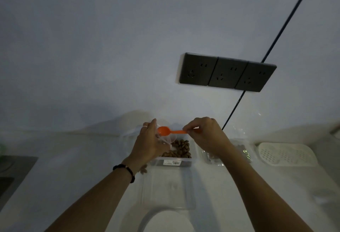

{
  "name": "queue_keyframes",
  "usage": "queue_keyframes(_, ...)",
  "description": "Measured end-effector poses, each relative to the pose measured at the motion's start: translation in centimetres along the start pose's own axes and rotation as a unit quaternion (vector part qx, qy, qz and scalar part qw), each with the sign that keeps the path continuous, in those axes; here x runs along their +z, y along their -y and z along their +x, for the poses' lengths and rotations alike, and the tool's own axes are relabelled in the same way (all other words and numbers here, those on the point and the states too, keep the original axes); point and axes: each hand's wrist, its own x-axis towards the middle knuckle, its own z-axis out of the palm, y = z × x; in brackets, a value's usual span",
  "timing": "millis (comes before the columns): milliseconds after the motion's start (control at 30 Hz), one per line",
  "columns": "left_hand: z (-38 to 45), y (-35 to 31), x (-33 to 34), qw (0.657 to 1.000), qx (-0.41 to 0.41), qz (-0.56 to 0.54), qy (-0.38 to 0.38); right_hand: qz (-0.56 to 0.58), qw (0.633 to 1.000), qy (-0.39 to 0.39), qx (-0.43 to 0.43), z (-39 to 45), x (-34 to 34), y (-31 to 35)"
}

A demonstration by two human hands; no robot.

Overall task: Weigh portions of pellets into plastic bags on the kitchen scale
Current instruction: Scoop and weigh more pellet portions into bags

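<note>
Nearest the camera, at the bottom edge, sits a round white scale (166,221) on the white counter (82,167). Just beyond it lies a clear flat lid (168,189), hard to make out against the pale surface. Both forearms reach forward over these, the left one wearing a dark bead bracelet (125,172) at the wrist.

Past the lid stands a clear plastic box (172,162) with brown pellets (181,150) in it; a few loose pellets (143,170) lie on the counter beside its near left corner. Above the box the left hand (150,143) grips a small clear plastic bag (168,139), fingers curled round its mouth, a ring on one finger. The right hand (206,136) pinches the handle end of an orange spoon (170,131) between thumb and fingertips, holding the bowl level right over the bag's opening — whether the bowl carries any pellets cannot be told.

Under the right wrist, to the right of the box, lies another clear bag (242,153) with brown pellets inside. Further right rests a white perforated tray (286,153). At the far left edge a dark stovetop (12,169) shows in part.

Behind everything rises the white wall (92,47), carrying a dark row of three sockets (227,72) — a thin black cable (287,22) runs diagonally behind it down to the counter.
</note>
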Motion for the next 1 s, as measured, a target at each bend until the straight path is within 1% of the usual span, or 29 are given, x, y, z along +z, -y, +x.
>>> queue_keyframes(67,0.0,0.2,0.1,1.000,-0.005,-0.006,-0.002,0.019,1.000,-0.018,-0.004,-0.2,-0.1,-0.2)
queue_keyframes(133,-0.1,0.3,0.1,1.000,-0.005,-0.003,-0.005,0.072,0.996,-0.053,0.020,-0.3,-0.1,-0.4)
queue_keyframes(233,-0.1,0.6,0.1,1.000,-0.001,0.007,-0.014,0.176,0.973,-0.121,0.083,-0.3,0.0,-1.4)
queue_keyframes(300,-0.1,0.9,0.0,0.999,-0.005,0.021,-0.024,0.214,0.954,-0.150,0.144,-0.1,0.5,-2.8)
queue_keyframes(333,0.0,1.0,-0.1,0.999,-0.007,0.027,-0.028,0.204,0.951,-0.147,0.178,0.0,1.0,-3.5)
queue_keyframes(367,0.0,1.2,-0.2,0.999,-0.009,0.032,-0.031,0.173,0.955,-0.128,0.206,0.1,1.8,-4.2)
queue_keyframes(433,0.1,1.2,-0.4,0.998,-0.004,0.044,-0.038,0.086,0.965,-0.069,0.236,-0.1,3.5,-5.5)
queue_keyframes(533,0.2,1.4,-0.9,0.997,0.008,0.068,-0.035,0.009,0.970,-0.013,0.242,-0.3,5.7,-6.2)
queue_keyframes(633,0.2,1.9,-1.4,0.996,0.009,0.090,-0.022,-0.016,0.972,-0.003,0.233,0.3,6.9,-6.0)
queue_keyframes(700,0.2,2.4,-1.9,0.994,0.007,0.105,-0.009,-0.022,0.974,0.023,0.223,1.2,7.6,-5.7)
queue_keyframes(800,-0.1,2.9,-2.4,0.994,-0.006,0.111,0.013,0.021,0.975,0.063,0.210,2.2,8.6,-4.9)
queue_keyframes(867,-0.3,3.1,-2.6,0.993,-0.012,0.119,0.020,0.073,0.970,0.075,0.220,2.4,9.1,-4.4)
queue_keyframes(1000,-0.8,3.1,-3.0,0.991,-0.017,0.129,0.018,0.218,0.931,0.098,0.276,2.1,9.3,-3.6)
